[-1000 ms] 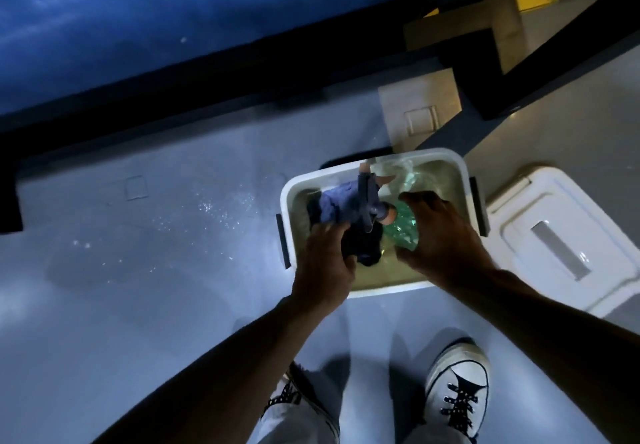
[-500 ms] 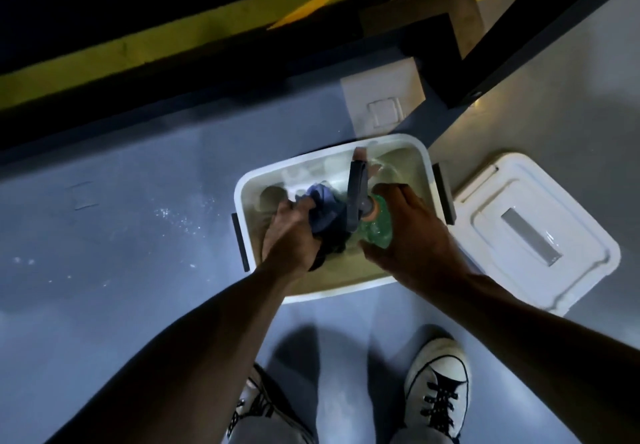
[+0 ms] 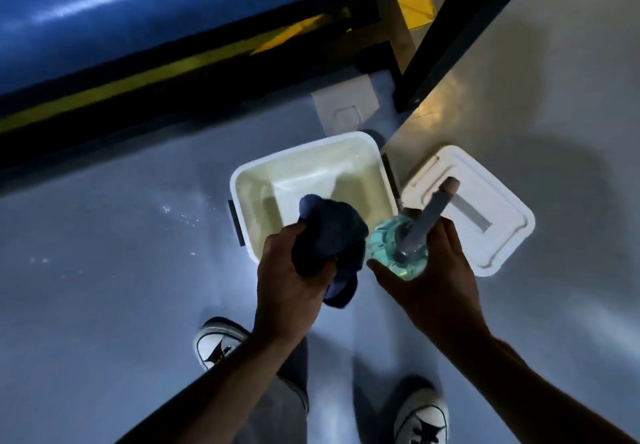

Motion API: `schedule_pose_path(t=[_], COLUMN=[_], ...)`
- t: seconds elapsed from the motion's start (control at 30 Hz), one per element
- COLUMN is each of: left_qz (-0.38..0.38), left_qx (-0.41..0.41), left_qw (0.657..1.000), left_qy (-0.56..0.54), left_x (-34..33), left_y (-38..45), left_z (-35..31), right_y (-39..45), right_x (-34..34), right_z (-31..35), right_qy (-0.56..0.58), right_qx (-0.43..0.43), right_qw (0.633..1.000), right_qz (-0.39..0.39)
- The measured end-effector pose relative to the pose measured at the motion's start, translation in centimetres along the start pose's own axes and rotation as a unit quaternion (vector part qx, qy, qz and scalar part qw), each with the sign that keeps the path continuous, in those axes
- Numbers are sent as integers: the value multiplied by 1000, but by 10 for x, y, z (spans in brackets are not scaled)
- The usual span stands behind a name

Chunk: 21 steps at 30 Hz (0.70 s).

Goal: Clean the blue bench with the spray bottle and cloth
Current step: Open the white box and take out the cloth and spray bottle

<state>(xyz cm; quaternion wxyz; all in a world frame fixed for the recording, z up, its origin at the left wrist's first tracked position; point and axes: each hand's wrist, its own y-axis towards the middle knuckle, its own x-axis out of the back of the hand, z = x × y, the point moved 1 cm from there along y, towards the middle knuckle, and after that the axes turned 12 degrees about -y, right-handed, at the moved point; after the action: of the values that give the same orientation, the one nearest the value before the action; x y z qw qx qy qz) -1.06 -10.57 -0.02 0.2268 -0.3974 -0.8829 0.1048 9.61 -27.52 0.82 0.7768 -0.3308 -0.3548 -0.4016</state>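
Both tools are now out of the white storage bin (image 3: 239, 180); half a second ago both hands were still down inside it. The bin interior shows bare, with nothing left in it. Its lid (image 3: 505, 235) lies on the grey floor (image 3: 104, 235) just right of the bin.

Left hand (image 3: 287, 284): fingers closed around the bunched dark blue cloth (image 3: 329, 232), which is held above the near edge of the bin, one fold hanging below the fist.

Right hand (image 3: 436, 281): fingers wrapped around the spray bottle (image 3: 394, 253), gripping the clear body with its blue-green liquid. The grey trigger head points away from the person, over the lid. Whether a finger rests on the trigger cannot be told.

The blue bench (image 3: 104, 10) runs across the far left of the scene, its padded top lit by a streak of glare, well apart from both hands. A black frame member with yellow behind it lies between the bench edge and the floor.

Judgement: retrieval is complete and cleaning has not begun. The next step calls for rising toward the bench, spraying its top, then wiping with the cloth.
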Motion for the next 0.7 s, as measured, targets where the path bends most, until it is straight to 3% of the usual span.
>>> schedule_pose_path(t=[0.13,0.3,0.4,0.47,0.6,0.7], left_qz=[39,150,143,145,225,245], left_qx=[-8,44,46,23,14,-75], left_qw=[999,977,968,962,921,904], left_qy=[13,145,200,231,318,343], left_x=[-30,-83,-106,-111,-105,-100], left_y=[-42,-39,-15,2,31,27], left_z=[47,131,160,170,162,133], right_y=[-23,-29,-15,-3,11,11], right_x=[-14,-56,-87,-106,-131,-140], right_z=[-52,-123,-156,-175,-207,-216], right_qy=[20,-5,-25,-22,-17,0], right_qx=[-30,-28,-22,-13,-13,-8], right_qw=[999,1000,999,1000,1000,1000], right_qz=[1,-2,11,4,9,27])
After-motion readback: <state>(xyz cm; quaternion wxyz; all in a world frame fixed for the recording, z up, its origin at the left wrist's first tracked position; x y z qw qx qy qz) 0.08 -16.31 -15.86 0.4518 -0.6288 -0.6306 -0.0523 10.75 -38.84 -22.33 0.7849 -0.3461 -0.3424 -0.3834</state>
